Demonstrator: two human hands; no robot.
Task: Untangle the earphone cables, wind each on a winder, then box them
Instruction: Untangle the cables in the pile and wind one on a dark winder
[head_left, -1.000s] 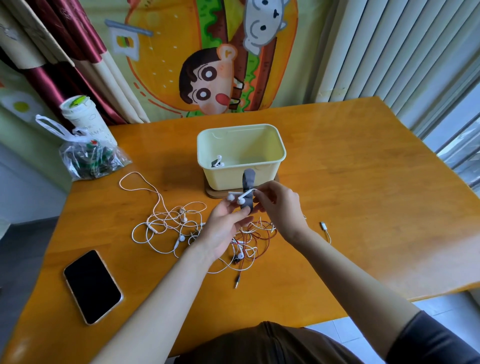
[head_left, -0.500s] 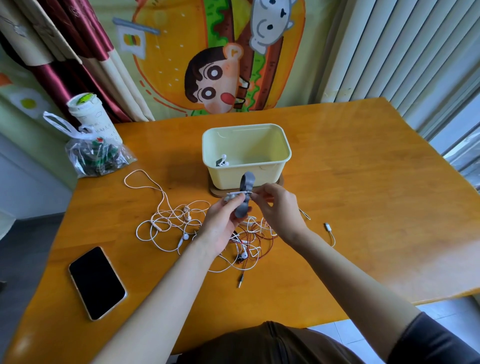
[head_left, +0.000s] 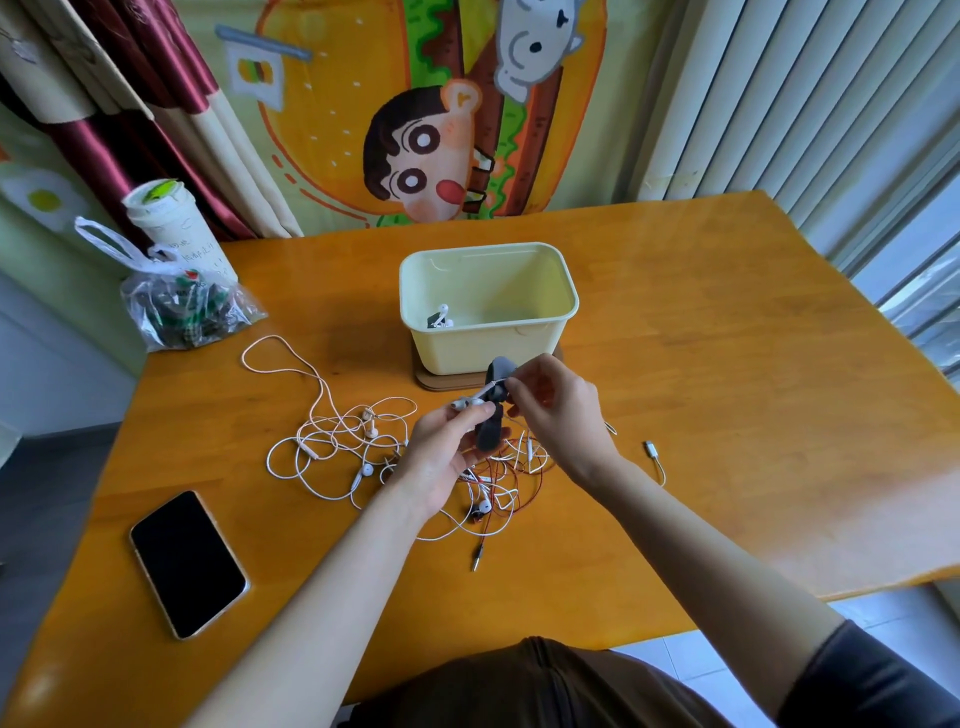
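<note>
Right hand (head_left: 563, 410) higher, cable (head_left: 491, 388) taut across winder (head_left: 488, 434)

Single view: wide-angle camera at head height, facing forward and down across the near edge of the surface (head_left: 753, 395). Close range: left hand (head_left: 441, 457) and right hand (head_left: 561, 415) mid-frame. Wall hanging (head_left: 415, 104) and blinds (head_left: 805, 93) along the top.

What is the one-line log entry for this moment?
left hand: holds winder | right hand: pinches cable | box: one earphone inside

Phone (head_left: 188, 564) left of cables (head_left: 363, 447)
</note>
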